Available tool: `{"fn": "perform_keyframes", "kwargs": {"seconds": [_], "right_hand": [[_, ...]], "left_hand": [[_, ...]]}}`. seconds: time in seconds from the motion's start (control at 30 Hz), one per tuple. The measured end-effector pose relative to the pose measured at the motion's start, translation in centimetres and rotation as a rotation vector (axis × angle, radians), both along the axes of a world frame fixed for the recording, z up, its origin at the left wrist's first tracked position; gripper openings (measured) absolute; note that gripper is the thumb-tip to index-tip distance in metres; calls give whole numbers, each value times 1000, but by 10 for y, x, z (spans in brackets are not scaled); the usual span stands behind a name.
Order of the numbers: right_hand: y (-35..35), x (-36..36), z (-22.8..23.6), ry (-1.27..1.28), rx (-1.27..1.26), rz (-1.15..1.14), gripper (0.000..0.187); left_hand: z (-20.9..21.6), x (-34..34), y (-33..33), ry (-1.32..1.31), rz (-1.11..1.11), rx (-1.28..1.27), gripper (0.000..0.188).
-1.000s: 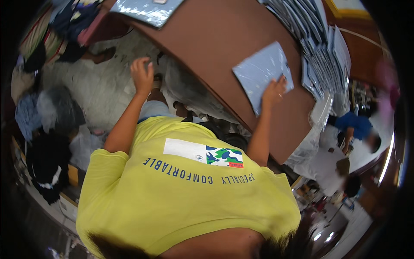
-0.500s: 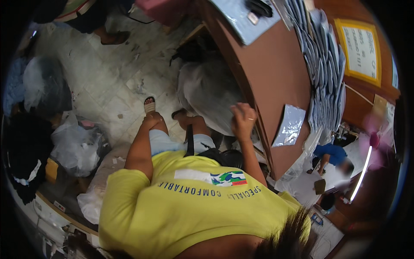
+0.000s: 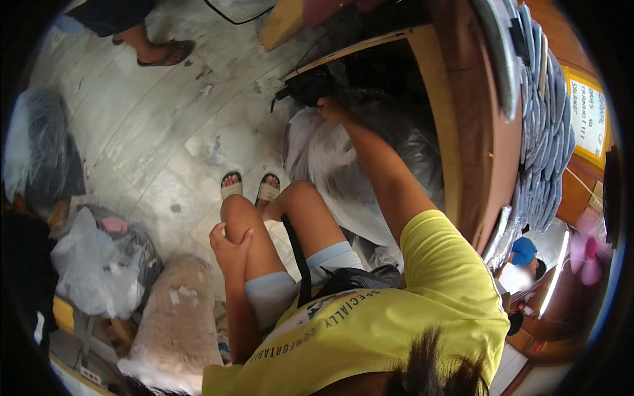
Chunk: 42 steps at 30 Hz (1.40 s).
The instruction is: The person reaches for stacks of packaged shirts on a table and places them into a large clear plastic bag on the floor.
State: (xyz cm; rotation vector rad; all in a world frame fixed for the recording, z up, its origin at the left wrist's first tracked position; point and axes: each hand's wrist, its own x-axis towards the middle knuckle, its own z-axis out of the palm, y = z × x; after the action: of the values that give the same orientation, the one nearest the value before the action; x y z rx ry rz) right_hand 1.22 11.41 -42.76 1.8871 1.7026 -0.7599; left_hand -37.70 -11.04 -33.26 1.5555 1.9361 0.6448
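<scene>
1. A person in a yellow shirt (image 3: 370,330) sits with knees bent beside a brown tabletop (image 3: 505,155), leaning toward the space beneath it.
2. The right hand (image 3: 335,111) reaches under the tabletop to the upper edge of a large clear plastic bag (image 3: 330,155); its fingers are in shadow, and whether they pinch the plastic cannot be told.
3. The left hand (image 3: 231,251) lies against the left thigh near the knee, thumb and fingers spread, holding nothing.
4. The bag bulges from the open space under the tabletop, just beside the sandalled feet (image 3: 267,190) on the pale tiled floor (image 3: 152,158).
5. A dark bundle (image 3: 307,89) lies just beyond the right hand.
6. Blue-grey plastic-wrapped packs (image 3: 545,132) are stacked along the tabletop's far side.
7. At upper left, another person's foot (image 3: 158,53) wears a dark sandal.
</scene>
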Motion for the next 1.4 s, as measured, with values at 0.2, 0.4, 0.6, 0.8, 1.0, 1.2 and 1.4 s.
{"fn": "perform_keyframes", "kwargs": {"seconds": [0.2,0.4,0.6,0.8,1.0,1.2,1.4], "right_hand": [[71,109,-31,-518,438,51,35],[80,170,1,-877,885,-708,56],[75,222,-31,-347,897,-974,56],[83,241,-39,-80,886,-972,55],[118,237,-29,-36,834,-960,55],[142,275,-5,-125,864,-979,54],[161,317,-1,41,976,-1073,53]], "left_hand": [[-35,4,28,-49,169,-312,40],[-101,17,52,-162,114,-110,36],[-149,30,93,-124,91,-27,36],[-178,31,104,23,70,105,30],[-192,-24,123,-24,163,176,43],[-198,-52,139,152,434,-142,30],[-178,-76,121,62,503,42,31]]}}
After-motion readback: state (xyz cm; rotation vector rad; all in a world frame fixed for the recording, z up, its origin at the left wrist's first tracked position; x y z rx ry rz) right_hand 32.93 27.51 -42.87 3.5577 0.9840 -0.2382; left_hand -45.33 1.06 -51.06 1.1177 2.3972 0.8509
